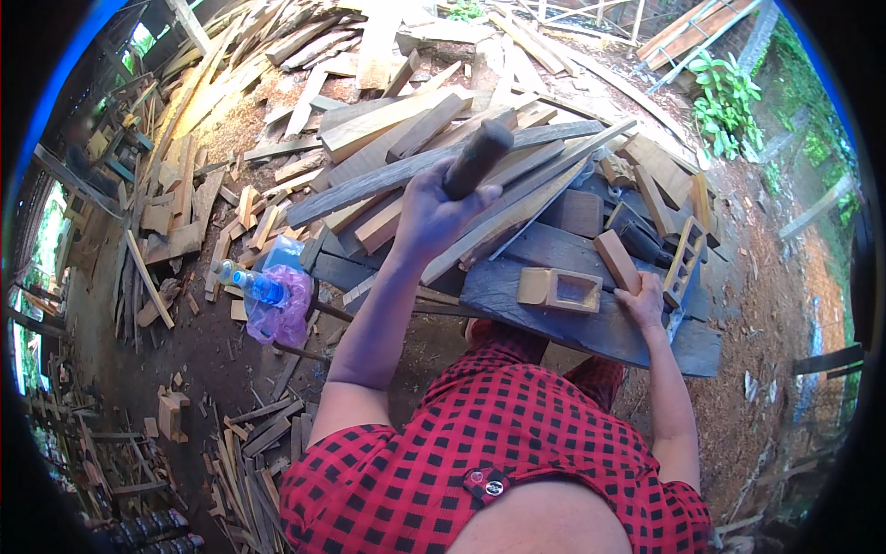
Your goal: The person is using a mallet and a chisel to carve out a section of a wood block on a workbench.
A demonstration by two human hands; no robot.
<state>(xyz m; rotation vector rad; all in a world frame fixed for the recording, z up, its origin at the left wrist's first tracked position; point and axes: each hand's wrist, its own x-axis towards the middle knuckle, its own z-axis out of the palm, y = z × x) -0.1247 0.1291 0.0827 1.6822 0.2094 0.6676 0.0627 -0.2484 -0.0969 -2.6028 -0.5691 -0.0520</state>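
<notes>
My left hand (426,214) is raised over the near edge of the wood pile. Its fingers are wrapped round a dark, thick, round-ended wooden club (480,159). Down at the right, my right hand (643,297) grips the near end of a reddish-brown wooden block (616,260) on the dark workbench (517,249). Left of that block lies a pale wooden piece with a rectangular hollow (574,291). A narrow wooden frame with several openings (685,262) rests just right of my right hand.
Beams and planks (388,138) are heaped beyond and left of the bench. Dark tools (637,231) lie at its far right. A pink plastic bag with a blue-capped bottle (277,300) hangs or stands at the left. Offcuts (263,452) cover the ground at lower left.
</notes>
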